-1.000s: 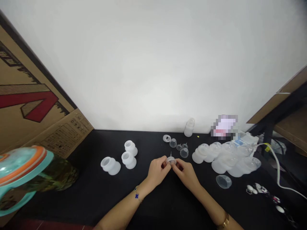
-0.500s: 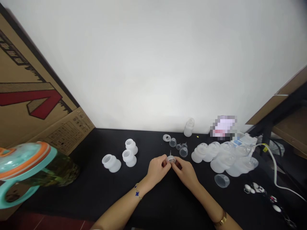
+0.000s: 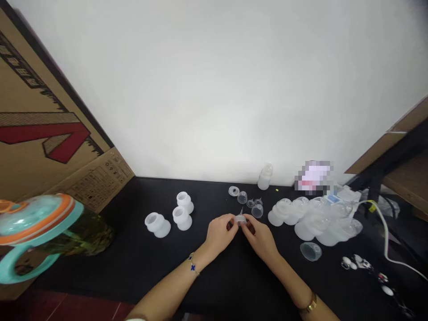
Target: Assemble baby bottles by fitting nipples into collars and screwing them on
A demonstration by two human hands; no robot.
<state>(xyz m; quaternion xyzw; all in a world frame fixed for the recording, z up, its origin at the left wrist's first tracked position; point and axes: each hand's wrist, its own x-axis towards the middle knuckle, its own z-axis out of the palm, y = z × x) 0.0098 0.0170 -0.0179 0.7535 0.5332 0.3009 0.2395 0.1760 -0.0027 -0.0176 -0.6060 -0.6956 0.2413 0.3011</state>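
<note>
Nudged slightly up and right since the earlier frame, thin stem now tilted. Pinches small translucent cap [image 3: 240,219] between fingertips of left hand [image 3: 219,234] and right hand [image 3: 259,237], just above black table [image 3: 133,267], near clear cups [image 3: 257,211]. Looks light, soft, bendy, somewhat slippery; best gripped by the rim, not the stem.
</note>
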